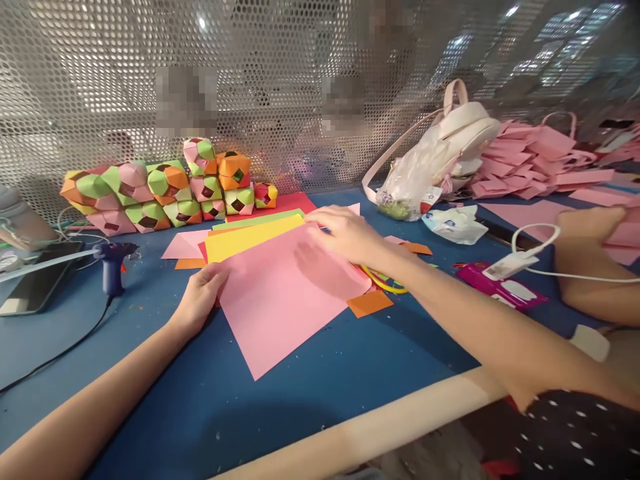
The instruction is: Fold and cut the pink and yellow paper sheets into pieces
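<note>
A large pink paper sheet [280,300] slants over a stack of coloured sheets. My left hand [200,297] is closed on its upper left corner, the thumb on top. My right hand [343,230] pinches the sheet at its upper right corner. Beneath and behind it show a yellow sheet [250,238], a green one [265,219] and a red one [280,204]. Small orange pieces [370,304] lie to the right, beside scissors with a yellow handle [385,283]. Folded pink paper [186,245] lies left of the stack.
Folded paper balls [167,183] are piled at the back left. A blue glue gun [113,267] stands left, near a phone [40,283]. A white bag [450,140], pink papers [530,157], a purple packet [500,285] and another person's arm [590,267] are right.
</note>
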A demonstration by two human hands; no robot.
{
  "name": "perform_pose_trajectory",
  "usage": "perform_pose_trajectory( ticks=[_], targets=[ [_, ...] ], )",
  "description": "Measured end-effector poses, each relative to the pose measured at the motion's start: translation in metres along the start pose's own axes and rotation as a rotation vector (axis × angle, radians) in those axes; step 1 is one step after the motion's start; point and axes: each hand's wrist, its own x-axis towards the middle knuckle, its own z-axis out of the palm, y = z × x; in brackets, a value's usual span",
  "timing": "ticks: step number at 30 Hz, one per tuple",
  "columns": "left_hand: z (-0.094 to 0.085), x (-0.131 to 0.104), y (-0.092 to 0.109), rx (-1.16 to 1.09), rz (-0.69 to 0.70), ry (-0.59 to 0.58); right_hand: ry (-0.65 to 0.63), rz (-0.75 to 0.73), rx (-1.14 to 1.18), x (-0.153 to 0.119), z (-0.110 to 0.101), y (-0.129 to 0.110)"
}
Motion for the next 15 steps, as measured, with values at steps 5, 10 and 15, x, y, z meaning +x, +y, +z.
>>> perform_pose_trajectory(
  ticks=[5, 10, 15],
  targets=[
    [-0.007, -0.002, -0.004, 0.247, 0.162, -0.008, -0.245, -0.192, 0.139, 0.032, 0.052, -0.043],
    [-0.017, 0.002, -0.003, 0.262, 0.207, 0.095, -0.304, 0.017, 0.338, 0.038, 0.076, -0.054],
    [-0.016, 0.005, -0.004, 0.035, 0.163, 0.041, -0.26, 0.209, 0.415, 0.041, 0.073, -0.037]
  ],
)
